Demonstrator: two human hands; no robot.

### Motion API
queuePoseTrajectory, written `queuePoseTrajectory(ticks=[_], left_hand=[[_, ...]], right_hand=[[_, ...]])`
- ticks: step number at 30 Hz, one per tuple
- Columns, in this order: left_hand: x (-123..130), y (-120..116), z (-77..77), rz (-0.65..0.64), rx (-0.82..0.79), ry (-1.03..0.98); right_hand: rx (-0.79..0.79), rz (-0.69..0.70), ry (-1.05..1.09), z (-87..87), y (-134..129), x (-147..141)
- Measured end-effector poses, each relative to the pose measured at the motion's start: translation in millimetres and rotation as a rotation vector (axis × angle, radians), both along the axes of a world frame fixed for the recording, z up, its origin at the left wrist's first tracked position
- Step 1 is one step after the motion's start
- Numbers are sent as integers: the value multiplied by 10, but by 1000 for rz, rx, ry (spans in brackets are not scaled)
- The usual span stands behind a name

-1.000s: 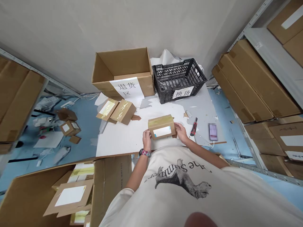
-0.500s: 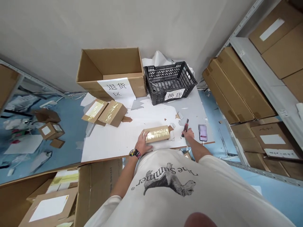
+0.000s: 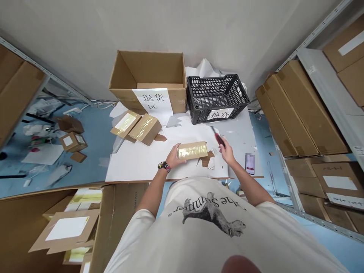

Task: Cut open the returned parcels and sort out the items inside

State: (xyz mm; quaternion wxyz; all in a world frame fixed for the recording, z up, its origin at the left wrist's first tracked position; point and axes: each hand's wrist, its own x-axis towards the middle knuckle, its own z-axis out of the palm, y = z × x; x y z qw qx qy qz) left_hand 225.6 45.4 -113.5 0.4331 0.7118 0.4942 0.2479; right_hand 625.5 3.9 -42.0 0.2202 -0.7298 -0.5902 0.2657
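Note:
My left hand (image 3: pixel 174 156) grips the left end of a small cardboard box (image 3: pixel 193 150), whose face is covered with shiny clear tape. The box is at the front of the white-topped table (image 3: pixel 136 165). To its right, my right hand (image 3: pixel 226 150) is closed around a red and black box cutter (image 3: pixel 219 138), its tip pointing up and to the left, apart from the box. Torn brown cardboard (image 3: pixel 208 159) lies under the box's right end. On the table at the far right rests a phone (image 3: pixel 250 163).
Two taped boxes (image 3: pixel 145 129) lie at the table's left. Behind them stand a large open carton (image 3: pixel 125 96) with a paper sign and a black plastic crate (image 3: pixel 196 113). Shelves of cartons (image 3: pixel 298 110) rise on the right. An open carton (image 3: pixel 119 216) holding parcels is at lower left.
My right hand has lifted the box cutter from the table and swung its tip leftward. My left hand has raised and slightly tilted the taped box. The view has shifted.

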Motion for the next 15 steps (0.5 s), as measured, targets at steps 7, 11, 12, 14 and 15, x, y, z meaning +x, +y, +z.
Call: queuePoseTrajectory(ticks=[7,11,12,14,15], left_hand=[[15,23,-154,-1,-165,-171],[54,-6,-127,6,-162,-205],[60,-15,-113,11,-161,-201],[68,-31,-85,22,-161,-187],[70,-38,-73,26,-163,-182]], right_hand=[[-138,879,-547,833,254,-702],[-178,991,-675,940,461,-955],[-178,1010,-691,947,500,-996],[-178,1046,-716,957,558,-1062],[-179,1062,-728,964,580,-1089]])
